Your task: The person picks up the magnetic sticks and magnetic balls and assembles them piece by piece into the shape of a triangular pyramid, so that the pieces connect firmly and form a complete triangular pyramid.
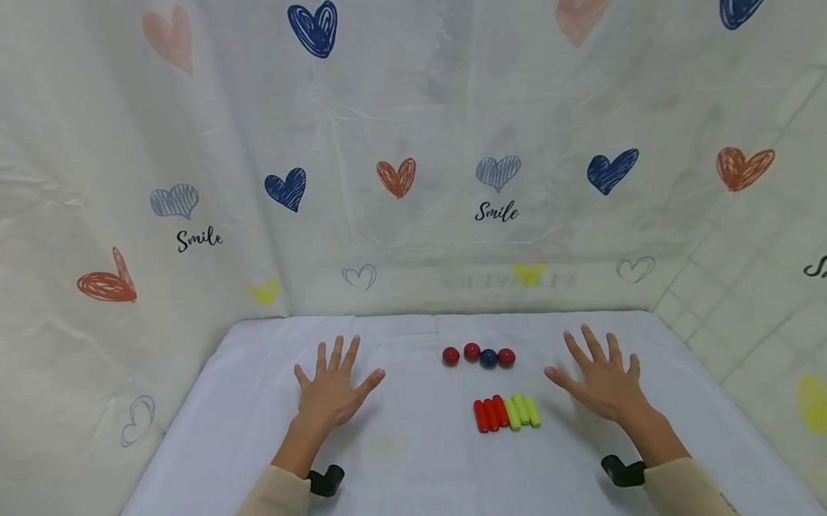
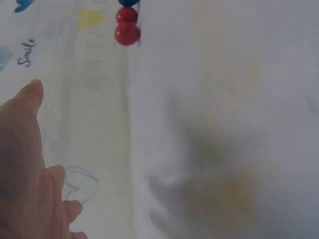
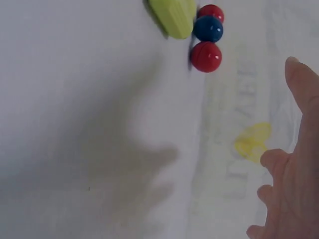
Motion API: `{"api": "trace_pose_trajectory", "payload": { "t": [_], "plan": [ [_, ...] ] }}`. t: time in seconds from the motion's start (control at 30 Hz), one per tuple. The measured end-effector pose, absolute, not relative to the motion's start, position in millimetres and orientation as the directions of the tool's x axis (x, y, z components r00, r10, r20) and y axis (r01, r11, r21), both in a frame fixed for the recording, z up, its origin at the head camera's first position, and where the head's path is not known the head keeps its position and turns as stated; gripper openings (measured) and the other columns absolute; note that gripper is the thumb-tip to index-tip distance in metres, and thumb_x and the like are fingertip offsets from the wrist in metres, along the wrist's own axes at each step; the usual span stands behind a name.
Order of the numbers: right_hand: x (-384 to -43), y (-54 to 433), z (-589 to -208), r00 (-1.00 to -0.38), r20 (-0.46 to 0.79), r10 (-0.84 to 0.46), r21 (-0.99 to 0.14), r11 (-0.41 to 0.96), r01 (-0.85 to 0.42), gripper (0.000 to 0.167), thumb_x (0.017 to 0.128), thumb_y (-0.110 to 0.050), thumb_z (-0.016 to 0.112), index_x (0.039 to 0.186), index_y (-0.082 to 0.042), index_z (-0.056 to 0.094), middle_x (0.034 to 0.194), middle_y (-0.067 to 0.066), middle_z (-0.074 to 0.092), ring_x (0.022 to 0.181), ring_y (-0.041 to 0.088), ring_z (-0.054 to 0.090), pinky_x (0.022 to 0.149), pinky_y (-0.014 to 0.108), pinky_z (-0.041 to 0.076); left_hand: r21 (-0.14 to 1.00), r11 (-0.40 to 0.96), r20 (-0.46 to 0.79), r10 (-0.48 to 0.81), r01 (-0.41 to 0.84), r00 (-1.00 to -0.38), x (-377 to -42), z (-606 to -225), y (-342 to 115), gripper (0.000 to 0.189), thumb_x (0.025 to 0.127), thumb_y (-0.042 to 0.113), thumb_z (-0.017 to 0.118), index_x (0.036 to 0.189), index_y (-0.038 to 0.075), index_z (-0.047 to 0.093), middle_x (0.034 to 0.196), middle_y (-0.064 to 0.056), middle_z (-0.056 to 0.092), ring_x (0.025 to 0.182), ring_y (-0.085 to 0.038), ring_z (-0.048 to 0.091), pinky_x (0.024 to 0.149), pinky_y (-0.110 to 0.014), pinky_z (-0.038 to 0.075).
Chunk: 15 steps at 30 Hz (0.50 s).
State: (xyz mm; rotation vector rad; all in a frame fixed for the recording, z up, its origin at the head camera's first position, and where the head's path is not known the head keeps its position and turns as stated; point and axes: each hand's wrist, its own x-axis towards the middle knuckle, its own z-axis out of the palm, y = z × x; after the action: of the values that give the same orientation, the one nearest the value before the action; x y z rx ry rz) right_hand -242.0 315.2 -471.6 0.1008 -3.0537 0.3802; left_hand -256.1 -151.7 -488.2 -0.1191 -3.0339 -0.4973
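My left hand (image 1: 332, 392) hovers over the left part of the table, fingers spread and holding nothing. On the other side, my right hand (image 1: 604, 384) is likewise spread, just right of the small objects. Between them lie three red sticks (image 1: 490, 414) and three yellow-green sticks (image 1: 522, 411), side by side in one row. Behind the sticks are three red balls (image 1: 450, 356) and one dark blue ball (image 1: 488, 359). Neither hand touches any of these. In the right wrist view, yellow-green sticks (image 3: 173, 17) and balls (image 3: 206, 57) show at the top.
A white cloth covers the table (image 1: 409, 474). Behind it and at both sides hangs a pale curtain (image 1: 412, 235) printed with hearts and the word Smile. A dark band with a small black piece (image 1: 326, 481) is on the left wrist, and a similar one (image 1: 624, 472) on the right.
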Motion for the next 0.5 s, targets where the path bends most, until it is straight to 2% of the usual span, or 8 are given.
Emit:
{"api": "trace_pose_trajectory", "payload": {
  "t": [0.23, 0.37, 0.5],
  "plan": [
    [-243.1, 298.7, -481.7, -0.998, 0.044, -0.034, -0.357, 0.933, -0.048, 0.096, 0.095, -0.074, 0.042, 0.163, -0.011, 0.019, 0.169, 0.026, 0.010, 0.148, 0.062, 0.004, 0.107, 0.085, 0.002, 0.440, 0.891, 0.124, 0.061, 0.110, -0.990, -256.9, -502.8, -111.8, 0.091, 0.092, 0.083, 0.035, 0.165, 0.031, 0.018, 0.171, -0.010, 0.021, 0.159, -0.041, 0.011, 0.114, -0.080, 0.006],
    [-244.0, 291.2, -483.7, -0.999, 0.010, -0.045, -0.417, 0.908, -0.045, 0.089, 0.100, -0.069, 0.040, 0.163, -0.009, 0.019, 0.166, 0.029, 0.015, 0.146, 0.061, 0.011, 0.107, 0.084, 0.011, 0.514, 0.848, 0.152, 0.058, 0.130, -0.987, -256.7, -507.3, -93.5, 0.086, 0.095, 0.079, 0.037, 0.163, 0.028, 0.025, 0.168, -0.014, 0.030, 0.157, -0.043, 0.020, 0.115, -0.078, 0.011],
    [-245.4, 283.0, -485.0, -0.997, -0.043, -0.068, -0.503, 0.864, -0.038, 0.086, 0.101, -0.067, 0.038, 0.162, -0.009, 0.023, 0.162, 0.031, 0.022, 0.142, 0.059, 0.019, 0.106, 0.082, 0.022, 0.582, 0.793, 0.222, 0.056, 0.178, -0.973, -256.7, -510.0, -78.4, 0.076, 0.099, 0.064, 0.050, 0.159, 0.020, 0.036, 0.159, -0.017, 0.044, 0.149, -0.041, 0.038, 0.115, -0.072, 0.025]
  ]
}}
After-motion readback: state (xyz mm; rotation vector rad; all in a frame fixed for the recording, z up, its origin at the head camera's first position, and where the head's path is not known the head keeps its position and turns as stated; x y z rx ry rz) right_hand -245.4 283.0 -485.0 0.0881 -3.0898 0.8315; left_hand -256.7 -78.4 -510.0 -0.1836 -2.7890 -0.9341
